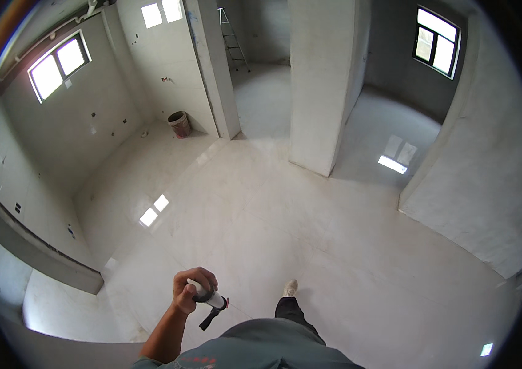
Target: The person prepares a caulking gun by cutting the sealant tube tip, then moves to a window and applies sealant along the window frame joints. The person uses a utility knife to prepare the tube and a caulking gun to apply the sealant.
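My left hand (194, 286) is in front of my body, left of my torso, with its fingers wrapped round a white tube-shaped tool with black ends (216, 300). A pale rounded tip shows above the thumb, and a short black handle hangs from the lower end. Its exact kind cannot be made out. The tool is tilted and held clear of the floor. My right hand is out of view.
Pale smooth floor (255, 221) spreads ahead. A dirty bucket (179, 124) stands by the far left wall. One stepladder (232, 40) leans in the far room. A thick pillar (319, 92) separates two openings, and a low wall end (91, 280) juts in at left.
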`<state>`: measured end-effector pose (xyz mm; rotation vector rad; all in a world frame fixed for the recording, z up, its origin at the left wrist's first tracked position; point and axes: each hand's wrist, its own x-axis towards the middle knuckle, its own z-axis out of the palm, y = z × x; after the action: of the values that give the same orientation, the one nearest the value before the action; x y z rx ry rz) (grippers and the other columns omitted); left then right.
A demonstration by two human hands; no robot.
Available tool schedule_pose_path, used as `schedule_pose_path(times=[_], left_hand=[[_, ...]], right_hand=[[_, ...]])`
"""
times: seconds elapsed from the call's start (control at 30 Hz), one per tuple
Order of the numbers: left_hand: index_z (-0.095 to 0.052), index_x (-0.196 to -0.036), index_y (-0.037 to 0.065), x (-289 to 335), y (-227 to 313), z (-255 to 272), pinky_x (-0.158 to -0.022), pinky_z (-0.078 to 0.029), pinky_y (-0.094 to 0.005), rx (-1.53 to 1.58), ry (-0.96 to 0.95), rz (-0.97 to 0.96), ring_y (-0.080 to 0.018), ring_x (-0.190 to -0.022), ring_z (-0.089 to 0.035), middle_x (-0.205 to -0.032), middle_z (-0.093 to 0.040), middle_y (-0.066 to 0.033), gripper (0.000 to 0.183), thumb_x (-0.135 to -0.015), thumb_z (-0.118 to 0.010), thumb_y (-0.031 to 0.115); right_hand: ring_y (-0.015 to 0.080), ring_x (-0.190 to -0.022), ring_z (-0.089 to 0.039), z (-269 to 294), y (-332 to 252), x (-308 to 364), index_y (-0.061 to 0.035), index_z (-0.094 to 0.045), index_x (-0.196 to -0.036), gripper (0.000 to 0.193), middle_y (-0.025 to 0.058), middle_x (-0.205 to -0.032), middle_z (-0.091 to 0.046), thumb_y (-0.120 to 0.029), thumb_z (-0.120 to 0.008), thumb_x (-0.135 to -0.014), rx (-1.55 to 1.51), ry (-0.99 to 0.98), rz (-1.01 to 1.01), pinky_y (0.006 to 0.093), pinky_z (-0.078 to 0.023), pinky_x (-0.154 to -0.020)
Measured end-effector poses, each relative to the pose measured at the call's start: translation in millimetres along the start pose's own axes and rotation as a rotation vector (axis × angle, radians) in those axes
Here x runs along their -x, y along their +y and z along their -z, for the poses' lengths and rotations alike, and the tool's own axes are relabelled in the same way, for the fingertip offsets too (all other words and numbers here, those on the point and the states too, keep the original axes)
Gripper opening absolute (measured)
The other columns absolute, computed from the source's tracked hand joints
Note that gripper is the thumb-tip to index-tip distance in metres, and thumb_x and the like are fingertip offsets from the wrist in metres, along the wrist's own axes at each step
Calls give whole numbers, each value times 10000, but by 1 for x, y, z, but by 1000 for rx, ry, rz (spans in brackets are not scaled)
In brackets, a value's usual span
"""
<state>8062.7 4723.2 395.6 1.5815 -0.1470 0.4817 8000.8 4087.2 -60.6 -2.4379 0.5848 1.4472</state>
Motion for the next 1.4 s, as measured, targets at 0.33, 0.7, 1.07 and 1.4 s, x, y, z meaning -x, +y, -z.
schedule_pose_path(times=[0.33, 0.7, 1.07, 1.4], left_hand=[[-596, -690, 22, -190, -43, 73, -578, -519, -363, -158, 312, -97, -279, -635, -665, -780, -671, -210, 846, -968, -401, 796], [-621, -718, -15, -390, -173, 197, -612, -539, -389, -25, 301, -84, -292, -676, -674, -818, -679, -223, 728, -994, -504, 649], [-637, -721, -31, -647, -265, 297, -634, -538, -385, 17, 146, -16, -293, -693, -682, -804, -682, -221, 713, -978, -552, 629], [-621, -718, -13, -877, -325, 359, -638, -517, -370, -29, 218, -52, -281, -686, -673, -807, -684, -227, 765, -974, -496, 696]], right_hand=[[474, -1213, -628, 341, -445, -104, 82, -690, -1201, 893, 362, -1226, -658, -742, -442, -963, 39, 374, 537, 507, -503, -1028], [429, -998, -716, 475, -725, -133, 43, -730, -984, 822, 270, -986, -747, -746, -503, -950, -78, 513, 607, 494, -550, -874], [446, -1006, -724, 378, -729, -270, 30, -775, -960, 933, 292, -928, -747, -861, -520, -849, 111, -2, 203, 505, -538, -894], [456, -1145, -664, 641, -1173, -263, -4, -756, -1132, 860, 306, -1144, -708, -786, -462, -930, 218, 194, 666, 490, -517, -977]])
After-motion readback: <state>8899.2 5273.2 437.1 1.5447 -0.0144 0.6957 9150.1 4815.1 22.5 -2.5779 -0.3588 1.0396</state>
